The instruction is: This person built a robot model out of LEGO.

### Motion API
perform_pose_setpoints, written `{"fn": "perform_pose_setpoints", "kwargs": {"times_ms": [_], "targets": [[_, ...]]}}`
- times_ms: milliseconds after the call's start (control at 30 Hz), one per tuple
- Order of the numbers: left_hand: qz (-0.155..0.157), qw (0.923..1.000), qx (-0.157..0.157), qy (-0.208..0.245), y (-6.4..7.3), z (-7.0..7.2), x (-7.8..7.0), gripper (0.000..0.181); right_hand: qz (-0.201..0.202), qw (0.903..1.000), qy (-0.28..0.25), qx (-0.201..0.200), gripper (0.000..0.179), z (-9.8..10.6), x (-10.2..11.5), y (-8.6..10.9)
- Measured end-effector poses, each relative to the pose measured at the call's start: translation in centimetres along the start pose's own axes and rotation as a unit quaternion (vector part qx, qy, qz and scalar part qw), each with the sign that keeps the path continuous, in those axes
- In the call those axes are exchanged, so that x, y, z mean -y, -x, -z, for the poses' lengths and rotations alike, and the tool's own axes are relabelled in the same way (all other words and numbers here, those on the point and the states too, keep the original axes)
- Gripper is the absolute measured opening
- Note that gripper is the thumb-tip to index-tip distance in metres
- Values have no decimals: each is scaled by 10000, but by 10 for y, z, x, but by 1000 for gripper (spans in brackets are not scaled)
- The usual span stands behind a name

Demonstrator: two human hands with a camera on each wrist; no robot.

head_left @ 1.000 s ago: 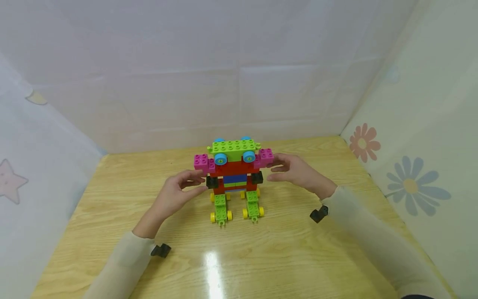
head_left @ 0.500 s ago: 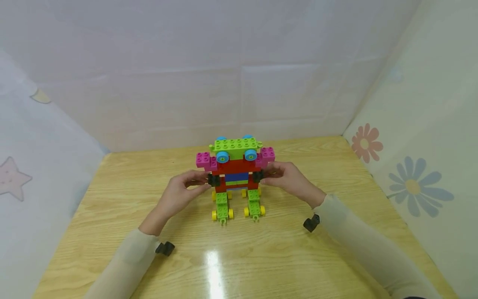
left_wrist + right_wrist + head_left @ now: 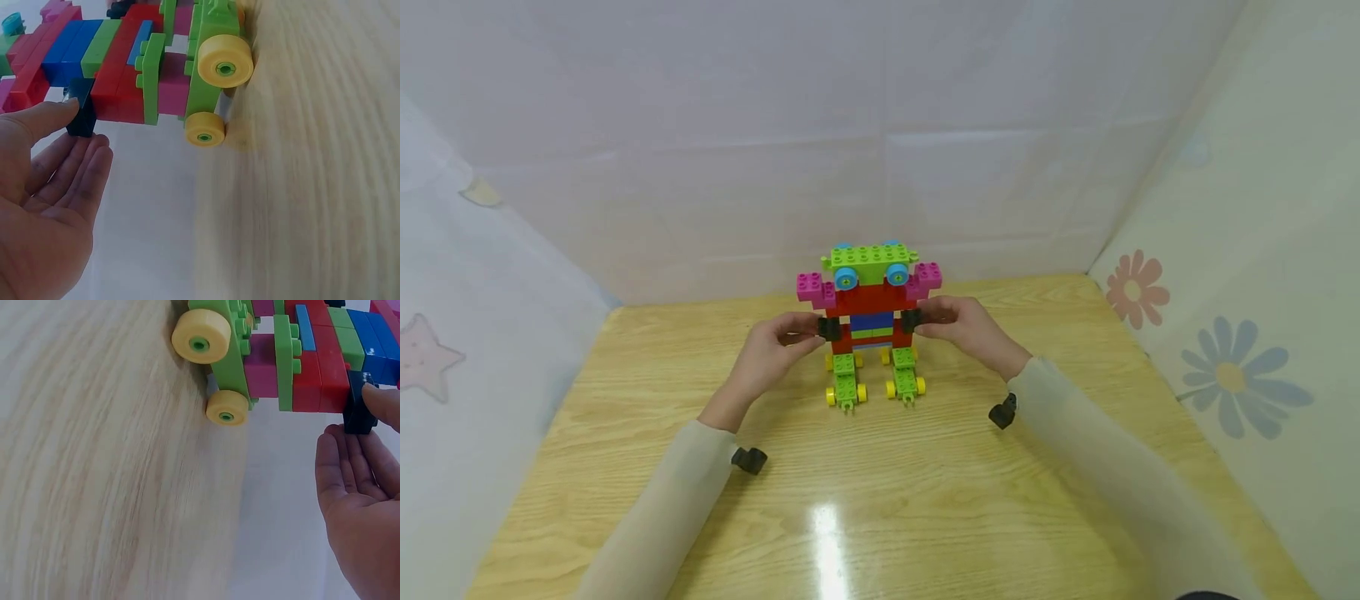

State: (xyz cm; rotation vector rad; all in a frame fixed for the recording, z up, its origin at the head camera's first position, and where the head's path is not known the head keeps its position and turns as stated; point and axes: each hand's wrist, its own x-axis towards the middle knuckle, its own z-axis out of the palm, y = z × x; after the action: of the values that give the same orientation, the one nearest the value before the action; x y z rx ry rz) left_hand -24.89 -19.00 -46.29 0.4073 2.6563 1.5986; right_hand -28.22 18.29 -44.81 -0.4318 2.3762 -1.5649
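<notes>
A robot figure of toy bricks (image 3: pixel 872 298) stands upright between the hands, with a green top, blue wheels, a red body and pink shoulders. Its two green feet run on yellow wheels (image 3: pixel 225 60). My left hand (image 3: pixel 767 354) pinches the black brick (image 3: pixel 82 109) on the figure's left-hand side, thumb on one face and fingers against the other. On the opposite side, my right hand (image 3: pixel 966 329) grips the matching black brick (image 3: pixel 359 403) the same way. Whether the wheels touch the wood or hover just over it, I cannot tell.
The wooden table (image 3: pixel 925 500) reaches back to a pale hanging cloth (image 3: pixel 880 167) close behind the figure. A side cloth with printed flowers (image 3: pixel 1228 375) borders the right edge, and another with a star (image 3: pixel 430 358) the left.
Both hands have closed on the black bricks; the right one came down from beside the pink shoulder. The figure has shifted away from me, toward the back cloth, together with the hands.
</notes>
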Motion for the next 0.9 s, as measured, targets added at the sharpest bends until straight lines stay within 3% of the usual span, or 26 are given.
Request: {"fn": "perform_pose_setpoints", "kwargs": {"times_ms": [200,900], "targets": [[78,9999,-70,41,-9,1,3,38,-22,9996,-246,-112,46,-3,-3,-7],[92,9999,-11,83,-5,2,3,41,65,9998,-165,-46,48,-2,-1,-8]]}}
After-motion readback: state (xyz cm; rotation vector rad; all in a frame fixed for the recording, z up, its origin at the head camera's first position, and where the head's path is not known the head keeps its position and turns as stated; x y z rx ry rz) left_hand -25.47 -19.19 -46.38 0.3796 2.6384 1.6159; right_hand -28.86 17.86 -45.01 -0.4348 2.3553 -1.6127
